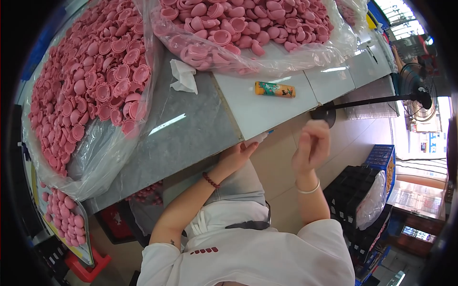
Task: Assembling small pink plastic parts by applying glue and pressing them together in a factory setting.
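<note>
My left hand, with a red bead bracelet on the wrist, rests at the front edge of the grey table. It grips a small white stick-like thing with a blue tip that points up along the table edge. My right hand, with a silver bangle, is raised over the floor to the right of the table. Its fingers are loosely bent and slightly blurred, and nothing shows in it. The two hands are about a hand's width apart.
Two big clear plastic bags of pink half-round shells cover the table's left and back. A crumpled white tissue and an orange tube lie between them. A standing fan, black crates and a blue crate stand on the right.
</note>
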{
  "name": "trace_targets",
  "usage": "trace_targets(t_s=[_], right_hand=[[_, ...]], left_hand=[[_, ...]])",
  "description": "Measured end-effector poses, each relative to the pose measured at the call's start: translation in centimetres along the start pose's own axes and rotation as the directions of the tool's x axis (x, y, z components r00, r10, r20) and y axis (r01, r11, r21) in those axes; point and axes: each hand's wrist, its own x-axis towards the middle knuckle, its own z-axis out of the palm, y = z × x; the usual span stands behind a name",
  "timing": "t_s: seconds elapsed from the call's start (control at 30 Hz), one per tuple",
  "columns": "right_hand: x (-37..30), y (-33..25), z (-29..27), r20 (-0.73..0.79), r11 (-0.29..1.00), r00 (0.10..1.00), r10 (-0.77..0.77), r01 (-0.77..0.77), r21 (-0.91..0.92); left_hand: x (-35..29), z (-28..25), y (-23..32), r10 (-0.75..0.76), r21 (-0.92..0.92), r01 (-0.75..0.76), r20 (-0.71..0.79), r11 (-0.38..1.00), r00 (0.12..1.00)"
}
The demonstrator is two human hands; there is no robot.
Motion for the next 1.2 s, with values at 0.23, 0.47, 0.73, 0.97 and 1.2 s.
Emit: trace_targets(t_s=[0.23, 0.47, 0.73, 0.97, 1.2], right_hand=[[-12.2, 1.6, 3.0, 0.108, 0.257, 0.372, 0.922, -0.796, 0.548], [-12.6, 2.6, 4.8, 0.291, 0.070, 0.385, 0.876, -0.699, 0.712], [-9.1, 6.7, -1.7, 0.214, -0.045, 0.384, 0.898, -0.404, 0.914], [-2.4, -1.1, 1.9, -0.319, 0.781, 0.815, 0.484, -0.238, 0.577], [-0.1, -5.9, 5.3, 0.094, 0.842, 0.971, 0.222, -0.239, 0.483]], left_hand=[[0.0, -0.3, -0.4, 0.052, 0.017, -0.052, -0.004, 0.998, 0.999], [-2.0, -1.4, 1.8, 0.401, -0.015, -0.401, 0.074, 0.916, 0.913], [-13.3, -13.6, 13.5, 0.576, 0.058, -0.574, -0.049, 0.817, 0.816], [-12.2, -20.3, 14.3, 0.593, 0.706, -0.015, -0.583, 0.708, 0.556], [-11.8, -20.1, 13.3, 0.713, 0.861, 0.006, -0.425, 0.508, 0.558]])
